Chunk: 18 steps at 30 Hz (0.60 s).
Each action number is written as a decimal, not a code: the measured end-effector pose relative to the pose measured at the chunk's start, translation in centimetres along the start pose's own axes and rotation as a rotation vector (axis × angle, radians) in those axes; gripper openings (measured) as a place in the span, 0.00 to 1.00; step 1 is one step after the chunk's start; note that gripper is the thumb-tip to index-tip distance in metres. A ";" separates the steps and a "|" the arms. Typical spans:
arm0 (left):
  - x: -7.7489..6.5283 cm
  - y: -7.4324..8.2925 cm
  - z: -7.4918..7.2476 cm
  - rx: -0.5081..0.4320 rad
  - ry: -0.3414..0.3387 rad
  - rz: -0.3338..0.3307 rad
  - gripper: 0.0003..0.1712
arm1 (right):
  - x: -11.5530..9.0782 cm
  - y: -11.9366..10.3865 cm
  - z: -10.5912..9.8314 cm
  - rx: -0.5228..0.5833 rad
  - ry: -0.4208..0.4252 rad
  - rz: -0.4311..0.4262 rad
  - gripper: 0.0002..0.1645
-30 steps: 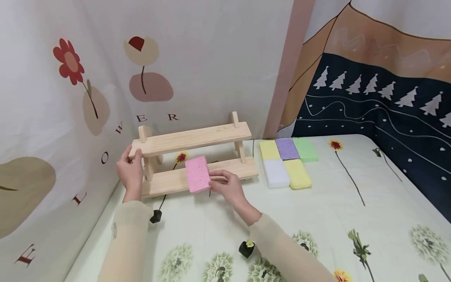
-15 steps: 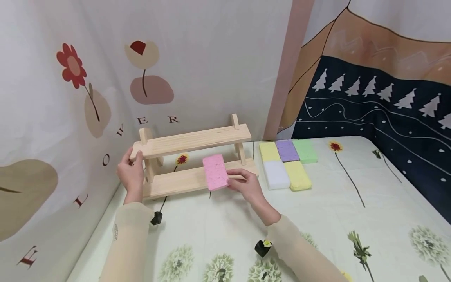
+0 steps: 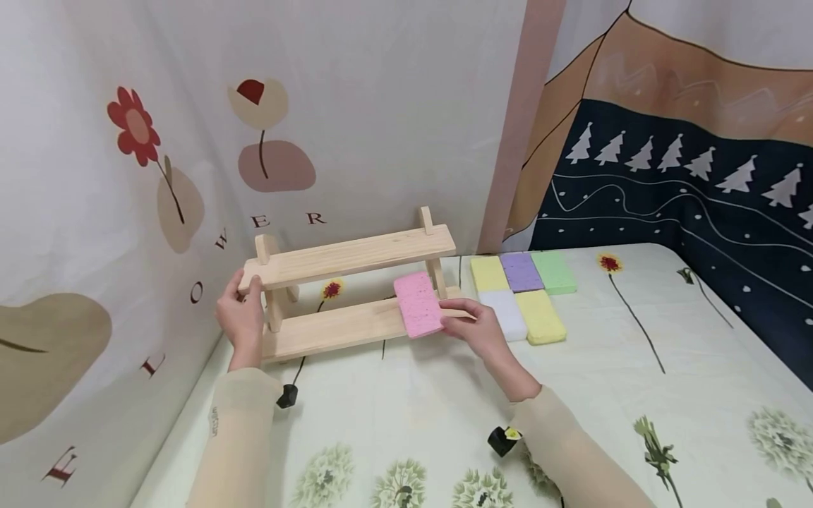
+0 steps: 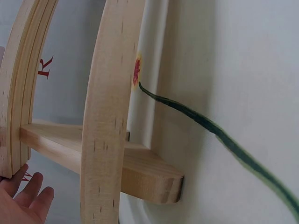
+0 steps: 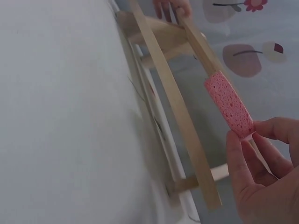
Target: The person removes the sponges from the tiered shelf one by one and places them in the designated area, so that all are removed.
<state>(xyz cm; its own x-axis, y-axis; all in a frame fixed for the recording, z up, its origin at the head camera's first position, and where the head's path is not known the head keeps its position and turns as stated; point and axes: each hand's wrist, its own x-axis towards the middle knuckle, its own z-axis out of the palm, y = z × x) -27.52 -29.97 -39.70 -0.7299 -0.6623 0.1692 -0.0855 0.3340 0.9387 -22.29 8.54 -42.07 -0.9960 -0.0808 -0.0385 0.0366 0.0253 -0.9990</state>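
A two-tier wooden shelf (image 3: 356, 255) stands at the back left, against the printed backdrop. My left hand (image 3: 241, 314) grips the left end of its upper board, with the thumb near the front edge; in the left wrist view the fingers (image 4: 35, 191) reach the board's end. Between thumb and fingers, my right hand (image 3: 479, 328) pinches a pink sponge (image 3: 418, 305) by its lower right edge. The sponge is tilted in front of the shelf's right part and overlaps the lower board (image 3: 343, 328). In the right wrist view, its porous narrow side (image 5: 229, 103) faces the camera.
Right of the shelf lie several sponges side by side: yellow (image 3: 488, 275), purple (image 3: 522, 272) and green (image 3: 554, 272) behind, white (image 3: 506, 317) and another yellow one (image 3: 541, 316) in front. A flower-printed cloth (image 3: 394, 409) covers the table. A dark tree-patterned backdrop (image 3: 673, 190) borders the right.
My right hand has carried the pink sponge rightward along the front of the shelf, from its middle to its right part. The left hand has kept its hold on the upper board.
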 end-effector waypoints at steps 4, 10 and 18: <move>-0.1 -0.1 0.1 -0.009 0.007 -0.004 0.30 | -0.1 -0.1 -2.2 -0.031 0.025 0.009 0.22; 0.0 -0.1 0.2 -0.008 0.005 0.012 0.30 | -0.3 -0.1 -5.9 -0.088 0.074 0.027 0.24; 0.0 0.0 0.1 -0.013 -0.009 -0.011 0.31 | -1.0 -0.5 -10.5 -0.098 0.160 0.076 0.27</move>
<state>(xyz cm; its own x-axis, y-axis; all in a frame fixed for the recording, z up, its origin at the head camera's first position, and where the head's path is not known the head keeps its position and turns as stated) -27.58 -29.90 -39.72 -0.7351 -0.6598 0.1558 -0.0850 0.3177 0.9444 -22.13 19.13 -41.27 -0.9912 0.0839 -0.1021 0.1120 0.1229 -0.9861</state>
